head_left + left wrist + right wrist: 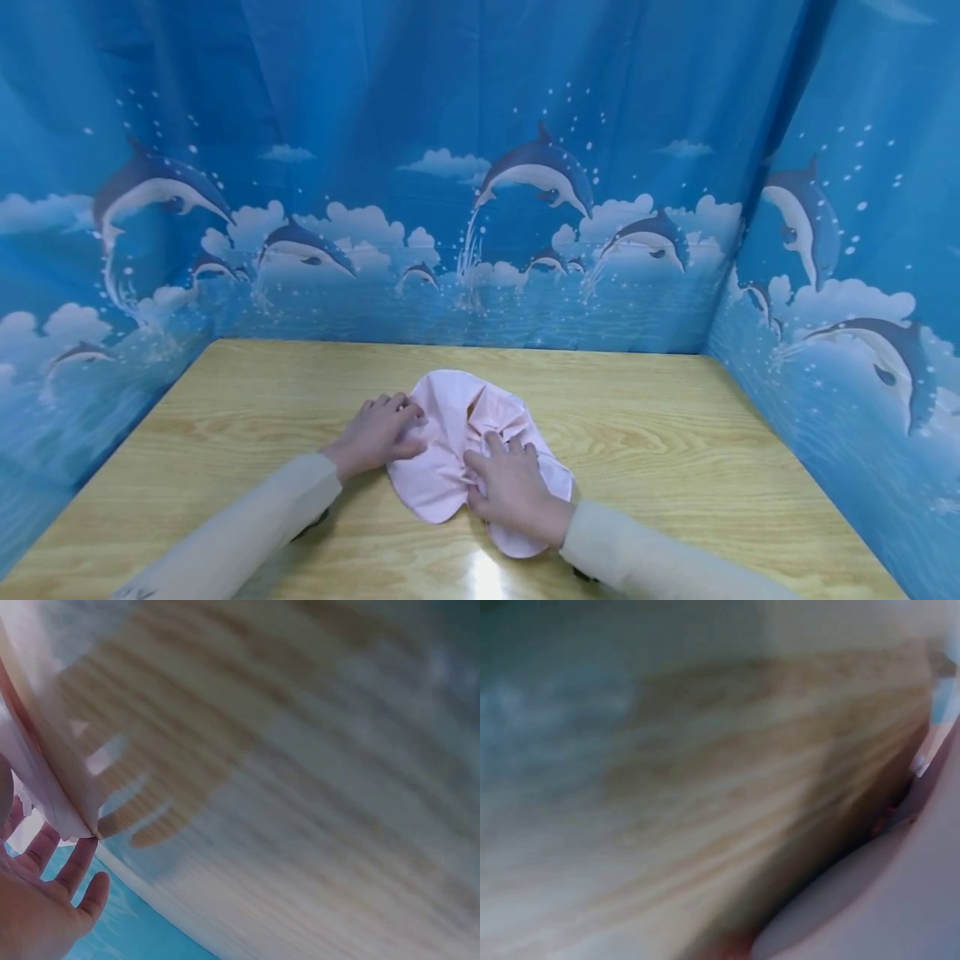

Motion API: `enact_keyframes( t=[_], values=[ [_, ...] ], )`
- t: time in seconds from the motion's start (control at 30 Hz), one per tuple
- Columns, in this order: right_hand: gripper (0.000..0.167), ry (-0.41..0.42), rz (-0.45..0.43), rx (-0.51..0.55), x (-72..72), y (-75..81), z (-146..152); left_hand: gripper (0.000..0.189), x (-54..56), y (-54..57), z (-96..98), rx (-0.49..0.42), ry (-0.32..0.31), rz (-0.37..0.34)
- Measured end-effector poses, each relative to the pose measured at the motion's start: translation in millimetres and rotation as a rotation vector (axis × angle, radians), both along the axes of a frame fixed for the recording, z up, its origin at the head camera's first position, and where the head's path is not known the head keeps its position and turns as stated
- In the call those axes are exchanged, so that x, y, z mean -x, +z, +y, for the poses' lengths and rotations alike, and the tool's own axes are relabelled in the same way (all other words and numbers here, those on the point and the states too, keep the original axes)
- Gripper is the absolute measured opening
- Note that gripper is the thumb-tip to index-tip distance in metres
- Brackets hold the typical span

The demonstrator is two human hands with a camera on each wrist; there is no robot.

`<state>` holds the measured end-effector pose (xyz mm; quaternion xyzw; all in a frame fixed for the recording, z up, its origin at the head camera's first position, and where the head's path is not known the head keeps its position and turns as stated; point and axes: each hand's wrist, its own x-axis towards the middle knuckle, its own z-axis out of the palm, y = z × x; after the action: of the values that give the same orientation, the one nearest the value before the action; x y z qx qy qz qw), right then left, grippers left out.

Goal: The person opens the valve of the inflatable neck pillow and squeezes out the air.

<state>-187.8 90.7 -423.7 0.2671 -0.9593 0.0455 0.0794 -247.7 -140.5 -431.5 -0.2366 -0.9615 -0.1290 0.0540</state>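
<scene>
A pale pink cloth piece [442, 400] lies on the wooden table, with rounded, lobed edges and a bunched, creased middle. Its exact kind is hidden by the folds. My left hand [381, 433] holds its left side, the fabric puffing up between thumb and fingers. In the left wrist view the fingers of that hand [45, 900] are spread along the edge of the cloth [56, 802]. Over the gathered part, my right hand [513, 487] grips a bunch of fabric. The right wrist view is blurred; pale fabric [870, 900] fills its lower right corner.
The wood-grain table [660, 433] extends around the cloth on all sides. Blue curtains [390, 100] printed with dolphins, clouds and water stand along the back, left and right edges. Light glints on the table's front middle.
</scene>
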Motion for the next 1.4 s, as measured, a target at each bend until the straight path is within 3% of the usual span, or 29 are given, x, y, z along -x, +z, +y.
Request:
enact_keyframes(
  t=[0.33,0.53,0.67,0.77,1.17,1.4],
  values=[
    [0.022,0.06,0.065,-0.013,6.9,0.0,6,0.044,-6.5,-1.9,3.7,0.048,0.025,0.031],
    [0.017,0.089,0.014,0.004,8.1,1.7,9,0.044,-10.9,-1.0,3.6,0.046,0.015,0.068],
    [0.039,0.072,-0.04,0.035,7.6,3.2,8,0.044,-12.5,-0.2,3.2,0.043,0.0,0.08],
    [0.045,0.049,-0.048,0.025,8.4,2.6,4,0.044,-13.1,0.2,3.8,0.04,-0.006,0.072],
    [0.027,0.063,0.039,-0.033,12.5,2.4,0,0.046,-16.9,-1.7,6.2,0.048,-0.008,0.085],
    [0.025,0.071,0.032,-0.026,12.6,3.2,2,0.047,-17.6,-2.8,8.2,0.073,-0.003,0.1]
  ],
)
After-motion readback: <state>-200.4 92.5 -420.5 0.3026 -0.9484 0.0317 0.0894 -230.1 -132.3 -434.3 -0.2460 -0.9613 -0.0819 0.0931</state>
